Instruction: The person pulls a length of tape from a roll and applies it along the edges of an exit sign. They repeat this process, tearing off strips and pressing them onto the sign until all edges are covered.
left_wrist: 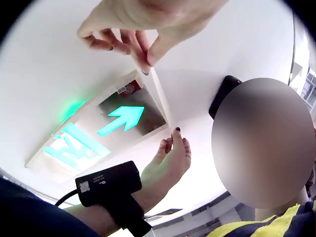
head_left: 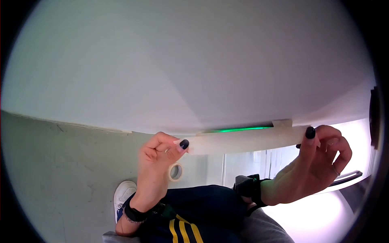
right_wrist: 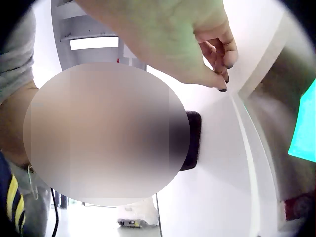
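A pale strip of tape [head_left: 243, 141] stretches between my two hands in the head view. My left hand [head_left: 156, 162] pinches its left end between thumb and fingers. At the other end, the thumb and fingers of my right hand [head_left: 312, 166] pinch the strip. The left wrist view shows the strip running along the edge of a lit sign [left_wrist: 153, 129] with a cyan arrow, fixed to the white wall. Above the strip, a short tape piece [head_left: 282, 123] sticks at the sign's top edge, beside a green glow.
A roll of tape [head_left: 176, 172] appears just right of my left wrist, over the grey floor [head_left: 81, 162]. The white wall [head_left: 182, 60] fills the upper head view. A shoe [head_left: 125, 192] shows below, and a dark handle [head_left: 346, 178] at the right.
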`<action>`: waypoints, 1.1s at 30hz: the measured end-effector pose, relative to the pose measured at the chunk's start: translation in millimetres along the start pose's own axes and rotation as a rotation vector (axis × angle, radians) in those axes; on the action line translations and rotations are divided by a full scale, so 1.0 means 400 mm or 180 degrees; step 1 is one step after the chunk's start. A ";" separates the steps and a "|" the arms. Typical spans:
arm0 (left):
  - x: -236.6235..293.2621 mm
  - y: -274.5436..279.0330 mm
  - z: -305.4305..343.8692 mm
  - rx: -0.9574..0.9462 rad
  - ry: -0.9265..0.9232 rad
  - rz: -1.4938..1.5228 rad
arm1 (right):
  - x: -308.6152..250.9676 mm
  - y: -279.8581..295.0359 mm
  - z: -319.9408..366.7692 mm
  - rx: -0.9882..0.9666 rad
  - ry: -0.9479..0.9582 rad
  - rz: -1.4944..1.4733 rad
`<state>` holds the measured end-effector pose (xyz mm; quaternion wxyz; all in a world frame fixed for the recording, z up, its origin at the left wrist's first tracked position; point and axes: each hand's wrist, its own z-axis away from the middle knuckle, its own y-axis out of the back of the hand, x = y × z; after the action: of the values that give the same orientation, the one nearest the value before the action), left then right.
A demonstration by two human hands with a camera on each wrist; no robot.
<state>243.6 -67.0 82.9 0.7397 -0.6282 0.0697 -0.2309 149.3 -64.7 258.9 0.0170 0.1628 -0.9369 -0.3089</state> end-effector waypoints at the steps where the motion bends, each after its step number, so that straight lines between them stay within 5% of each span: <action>1: 0.000 0.002 0.000 -0.0007 0.0017 -0.0005 | -0.003 -0.005 -0.002 0.0016 -0.0026 -0.0223; 6: -0.002 0.010 0.001 -0.0087 -0.0018 -0.0079 | 0.020 0.014 -0.010 -0.0339 0.0508 -0.0635; 33: -0.009 0.019 -0.016 0.0047 0.0013 -0.0194 | 0.005 0.011 -0.009 -0.0456 0.0532 -0.0587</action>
<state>239.6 -70.5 73.7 0.7368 -0.6241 0.0504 -0.2550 146.6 -64.3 264.3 0.0780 0.2717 -0.8889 -0.3606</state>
